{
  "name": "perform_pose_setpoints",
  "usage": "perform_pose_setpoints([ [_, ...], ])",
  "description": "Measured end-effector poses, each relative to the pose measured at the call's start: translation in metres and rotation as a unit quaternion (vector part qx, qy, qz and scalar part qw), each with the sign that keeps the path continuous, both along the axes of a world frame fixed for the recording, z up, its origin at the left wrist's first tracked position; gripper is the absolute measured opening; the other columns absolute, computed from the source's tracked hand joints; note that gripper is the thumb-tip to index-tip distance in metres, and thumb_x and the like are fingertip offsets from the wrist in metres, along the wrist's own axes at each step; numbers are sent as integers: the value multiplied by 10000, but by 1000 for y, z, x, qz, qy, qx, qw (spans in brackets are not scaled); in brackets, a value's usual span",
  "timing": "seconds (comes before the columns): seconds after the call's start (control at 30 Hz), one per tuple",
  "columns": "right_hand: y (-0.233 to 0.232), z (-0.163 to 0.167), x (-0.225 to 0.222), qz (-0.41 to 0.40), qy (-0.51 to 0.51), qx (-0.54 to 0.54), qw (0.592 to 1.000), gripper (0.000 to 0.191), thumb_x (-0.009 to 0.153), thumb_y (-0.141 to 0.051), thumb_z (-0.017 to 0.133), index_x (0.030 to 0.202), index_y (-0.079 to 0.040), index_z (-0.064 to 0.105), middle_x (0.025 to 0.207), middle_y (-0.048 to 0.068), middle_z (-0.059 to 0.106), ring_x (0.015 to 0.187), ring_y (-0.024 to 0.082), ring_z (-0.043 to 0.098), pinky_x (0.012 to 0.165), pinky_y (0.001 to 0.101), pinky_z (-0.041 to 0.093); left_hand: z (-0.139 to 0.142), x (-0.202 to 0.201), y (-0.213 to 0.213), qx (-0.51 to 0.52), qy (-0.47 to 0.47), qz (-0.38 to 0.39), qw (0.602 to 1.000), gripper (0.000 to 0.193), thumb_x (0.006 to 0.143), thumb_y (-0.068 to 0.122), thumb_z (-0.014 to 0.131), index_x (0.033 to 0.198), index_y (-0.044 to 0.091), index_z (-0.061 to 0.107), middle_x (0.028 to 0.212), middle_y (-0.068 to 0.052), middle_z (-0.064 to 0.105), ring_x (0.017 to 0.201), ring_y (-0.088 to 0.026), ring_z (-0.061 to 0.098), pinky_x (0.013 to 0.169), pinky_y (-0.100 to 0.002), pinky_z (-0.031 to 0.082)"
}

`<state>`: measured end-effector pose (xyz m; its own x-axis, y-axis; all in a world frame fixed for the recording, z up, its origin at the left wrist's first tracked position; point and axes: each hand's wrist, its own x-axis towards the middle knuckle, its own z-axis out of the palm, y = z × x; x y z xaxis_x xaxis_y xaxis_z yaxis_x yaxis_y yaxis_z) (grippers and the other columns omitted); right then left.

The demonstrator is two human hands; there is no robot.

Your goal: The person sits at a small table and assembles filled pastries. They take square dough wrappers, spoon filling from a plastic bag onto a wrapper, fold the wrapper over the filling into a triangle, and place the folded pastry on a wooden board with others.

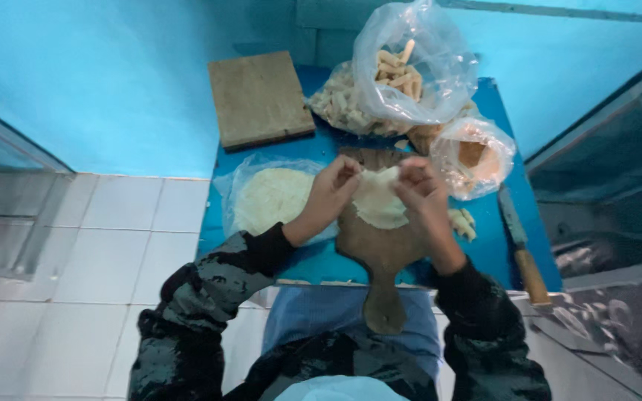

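Two hands, left hand (330,194) and right hand (419,189), pinch a thin wrapper (380,200) above the paddle board (380,249); folding step, apparently; next, rolling shut calls for even finger pressure.

One view only — a camera worn on the person's head, looking steeply down over the chest and forearms. It faces forward and down, so the near edge of the picture is filled by the dark patterned sleeves (202,312) and the far edge reaches the blue wall (98,82). The small blue table (321,263) sits in the middle, close beneath the lens; the wooden paddle board (380,245) lies at centre with its handle pointing near. White floor tiles (113,252) show on the left, a glass-fronted case (603,186) on the right — both cut off by the frame. No second view shares the scene.
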<state>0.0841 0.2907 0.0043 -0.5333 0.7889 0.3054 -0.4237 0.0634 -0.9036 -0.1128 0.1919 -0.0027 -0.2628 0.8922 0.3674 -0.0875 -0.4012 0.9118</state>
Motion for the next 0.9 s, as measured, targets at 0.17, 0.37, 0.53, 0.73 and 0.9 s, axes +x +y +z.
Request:
perform_pose_setpoints([
  [0.17, 10, 1, 13, -41, 83, -95, 991, 317, 950, 50, 575, 1223, -110, 599, 1040, -9, 597, 819, 96, 594, 615, 232, 476, 2, -13, 3, -65, -124, 12, 990, 75, 1065, 135, 542, 1124, 90, 552, 907, -10, 620, 788, -83, 594, 661, -247, 475],
  [0.37, 35, 8, 20, 29, 119, -156, 980, 235, 1067, -164, 556, 1281, -66, 564, 972, 141, 671, 682, 148, 577, 544, 245, 465, 9, -19, -1, -45, -177, -1, 983, 99, 1050, 143, 539, 1128, 84, 531, 1014, -32, 653, 896, -117, 669, 750, -285, 577],
  [0.53, 1, 3, -1, 123, -97, 43, 987, 683, 845, 61, 668, 1443, -140, 409, 1029, -9, 680, 858, 43, 614, 724, 183, 498, 3, -6, 1, -9, -180, -48, 982, 273, 960, 16, 667, 1160, 75, 491, 1083, -66, 654, 964, -145, 677, 793, -292, 566],
  [0.73, -2, 28, 14, 42, -178, 124, 975, 682, 850, 56, 790, 1460, -101, 526, 913, -32, 603, 797, 22, 517, 666, 195, 406, 2, 7, -1, -11, -98, -71, 993, 418, 916, 12, 717, 1230, 88, 452, 1067, -62, 625, 959, -136, 672, 819, -285, 586],
  [0.9, 6, 44, 32, 100, -396, 127, 904, 570, 769, -36, 821, 1287, -132, 605, 722, -8, 644, 635, 57, 560, 533, 254, 423, 10, 15, -18, -74, 188, -40, 979, 388, 872, 45, 703, 1215, 57, 521, 947, -115, 656, 775, -181, 679, 662, -328, 576],
])
